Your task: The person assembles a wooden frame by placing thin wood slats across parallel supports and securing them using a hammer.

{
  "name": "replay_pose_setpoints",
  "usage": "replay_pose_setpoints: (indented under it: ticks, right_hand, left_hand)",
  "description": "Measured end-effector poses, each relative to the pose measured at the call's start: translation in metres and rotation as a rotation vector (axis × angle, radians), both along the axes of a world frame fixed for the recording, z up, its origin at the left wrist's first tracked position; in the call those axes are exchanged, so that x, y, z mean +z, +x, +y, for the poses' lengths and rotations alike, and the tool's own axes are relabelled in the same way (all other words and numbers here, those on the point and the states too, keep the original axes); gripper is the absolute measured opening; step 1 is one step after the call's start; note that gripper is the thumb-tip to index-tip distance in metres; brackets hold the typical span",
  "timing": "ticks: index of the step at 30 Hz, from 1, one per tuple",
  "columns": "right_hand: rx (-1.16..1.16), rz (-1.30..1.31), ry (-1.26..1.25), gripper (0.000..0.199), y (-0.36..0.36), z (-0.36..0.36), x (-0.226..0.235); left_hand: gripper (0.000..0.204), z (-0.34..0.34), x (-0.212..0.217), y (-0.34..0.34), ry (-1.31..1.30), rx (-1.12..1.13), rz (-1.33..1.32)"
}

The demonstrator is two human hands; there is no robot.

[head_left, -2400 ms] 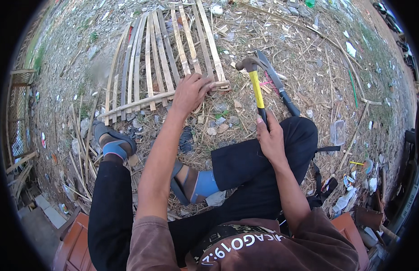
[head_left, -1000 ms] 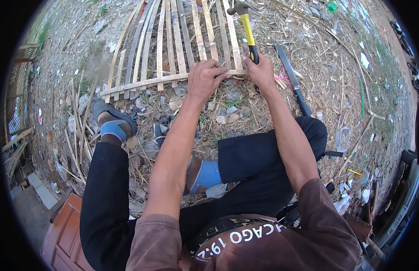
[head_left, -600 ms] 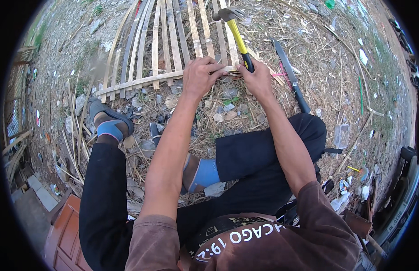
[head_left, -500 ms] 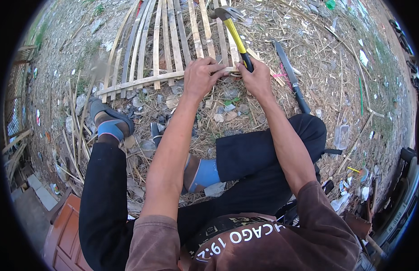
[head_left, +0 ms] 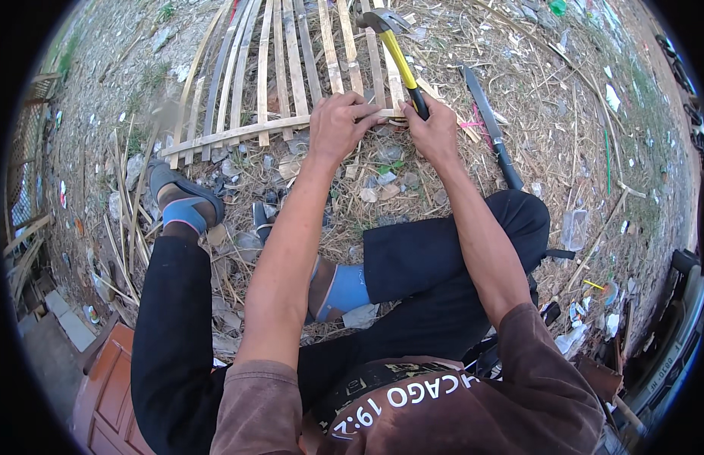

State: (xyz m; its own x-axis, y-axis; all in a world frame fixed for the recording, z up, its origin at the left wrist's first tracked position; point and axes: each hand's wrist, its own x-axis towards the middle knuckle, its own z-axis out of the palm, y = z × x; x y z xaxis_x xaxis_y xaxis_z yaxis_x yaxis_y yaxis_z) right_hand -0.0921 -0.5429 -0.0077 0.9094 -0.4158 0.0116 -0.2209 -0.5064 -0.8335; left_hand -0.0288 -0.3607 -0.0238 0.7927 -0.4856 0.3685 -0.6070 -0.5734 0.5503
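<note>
Left hand point(head_left: 338, 123) pressed flat, fingers curled on pale bamboo slat frame point(head_left: 291, 68). Right hand point(head_left: 434, 133) clenched around yellow-handled steel claw hammer point(head_left: 397, 57), head tilted over slats.

Your yellow-handled hammer point(head_left: 396, 59) tilts head-up over the bamboo slat panel point(head_left: 291, 76), which lies flat on littered ground, slats fanning away from a crosswise slat point(head_left: 238, 133).

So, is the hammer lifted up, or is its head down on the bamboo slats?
Lifted, as far as one view shows. The right hand grips the hammer by its black grip, handle angled away, head above the bamboo slats. The left hand rests on the crosspiece.
</note>
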Motion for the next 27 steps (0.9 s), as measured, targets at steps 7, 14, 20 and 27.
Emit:
replay_pose_setpoints:
  ticks: [7, 14, 20, 27]
  right_hand:
    - [0.008, -0.051, -0.037, 0.023, -0.002, 0.0, -0.002]
    - [0.066, -0.147, -0.041, 0.012, -0.007, 0.006, 0.005]
    - [0.06, -0.216, -0.101, 0.01, -0.011, 0.003, 0.0]
    - [0.044, -0.107, -0.089, 0.013, -0.005, 0.0, 0.003]
  left_hand:
    - [0.019, 0.0, 0.0, 0.001, -0.008, -0.015, -0.008]
    - [0.031, -0.01, 0.019, -0.002, 0.104, -0.015, 0.086]
    - [0.036, -0.032, 0.012, 0.001, -0.004, -0.055, 0.184]
    - [0.051, -0.037, 0.0, 0.003, -0.202, -0.102, 0.244]
